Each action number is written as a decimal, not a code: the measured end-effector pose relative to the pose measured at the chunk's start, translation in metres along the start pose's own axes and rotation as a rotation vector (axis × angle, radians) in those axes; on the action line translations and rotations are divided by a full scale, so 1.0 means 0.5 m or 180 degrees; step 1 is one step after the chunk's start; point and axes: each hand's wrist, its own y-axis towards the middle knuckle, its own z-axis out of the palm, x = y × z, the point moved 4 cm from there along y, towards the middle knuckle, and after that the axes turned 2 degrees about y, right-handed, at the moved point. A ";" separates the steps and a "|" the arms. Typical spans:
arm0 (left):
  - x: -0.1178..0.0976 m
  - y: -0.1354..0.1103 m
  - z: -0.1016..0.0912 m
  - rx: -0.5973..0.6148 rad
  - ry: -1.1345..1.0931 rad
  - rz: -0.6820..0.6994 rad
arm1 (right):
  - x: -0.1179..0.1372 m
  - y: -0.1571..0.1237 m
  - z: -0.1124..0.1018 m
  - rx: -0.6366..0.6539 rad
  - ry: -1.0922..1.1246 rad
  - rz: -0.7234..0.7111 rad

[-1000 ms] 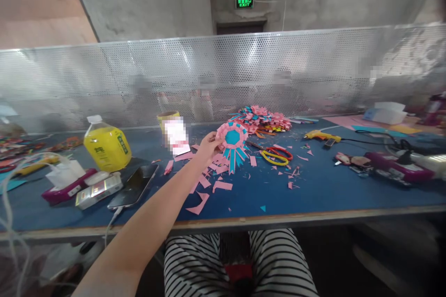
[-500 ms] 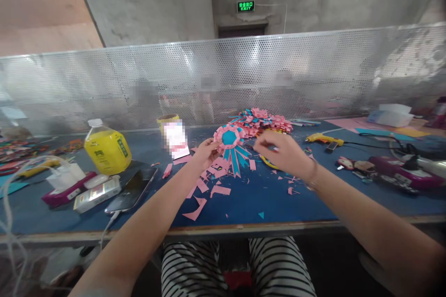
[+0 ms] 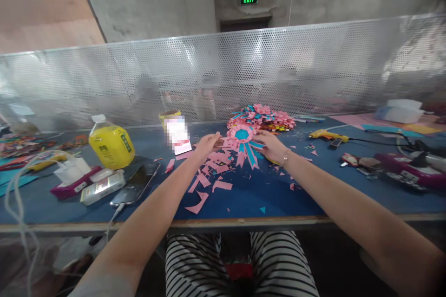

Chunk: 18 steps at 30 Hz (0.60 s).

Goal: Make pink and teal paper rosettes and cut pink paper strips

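Observation:
A paper rosette (image 3: 243,134) with a blue centre, pink folded petals and pink and blue tails is held up over the blue table (image 3: 278,204). My right hand (image 3: 273,146) grips its right edge, with some fingers hidden behind the petals. Just left of the rosette, my left hand (image 3: 210,143) has its fingertips pressed together; I cannot make out what is in them. Pink paper scraps (image 3: 218,162) lie below and between the hands. Behind the rosette is a pile of pink and blue paper rosettes (image 3: 266,115).
On the left stand a yellow jug (image 3: 110,146), a purple tissue box (image 3: 75,186) and a corded phone (image 3: 134,188). A lit phone screen (image 3: 178,134) leans by a tape roll (image 3: 170,115). To the right lies a yellow glue gun (image 3: 327,136). A perforated metal panel (image 3: 226,69) closes the back.
My right hand has come in and taken hold of the rosette's right edge. The rosette has shifted right, away from my left fingertips, and pink tails now show in front.

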 end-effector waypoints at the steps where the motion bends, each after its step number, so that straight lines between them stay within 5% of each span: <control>1: -0.002 0.006 -0.015 -0.0175 0.0658 0.0219 | 0.007 0.005 -0.008 -0.0040 0.0095 -0.0039; 4: 0.002 0.018 -0.042 -0.0238 0.2426 0.0644 | 0.020 0.022 -0.032 -0.0188 0.0431 -0.0119; 6: 0.015 0.023 -0.053 -0.0051 0.2813 0.0634 | 0.024 0.028 -0.044 -0.0311 0.0610 -0.0138; 12: 0.044 0.025 -0.056 0.0517 0.2321 0.0513 | 0.028 0.017 -0.049 -0.0281 0.0600 0.0004; 18: 0.036 0.021 -0.054 0.0639 0.2125 0.0540 | 0.029 0.011 -0.045 -0.0329 0.0582 0.0125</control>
